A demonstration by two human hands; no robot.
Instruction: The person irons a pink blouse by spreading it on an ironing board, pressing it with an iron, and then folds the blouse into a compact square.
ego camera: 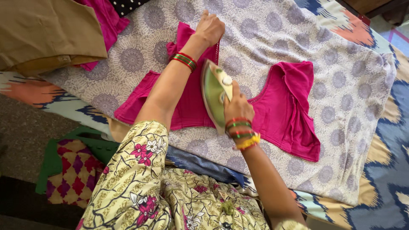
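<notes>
A bright pink blouse [289, 102] lies spread flat on a patterned grey-lilac cloth [341, 76]. My right hand [237, 106] grips the handle of a green and cream clothes iron [215, 96], which stands on the middle of the blouse. My left hand [208, 27] is closed on the far edge of the blouse and presses it onto the cloth. Red and green bangles circle both wrists, with a yellow one on the right.
A tan folded garment [47, 34] lies at the top left, over another pink piece [106, 21]. A blue, orange and cream patterned bedcover [383, 170] lies under the cloth. A green and pink chequered fabric [72, 166] sits at the lower left.
</notes>
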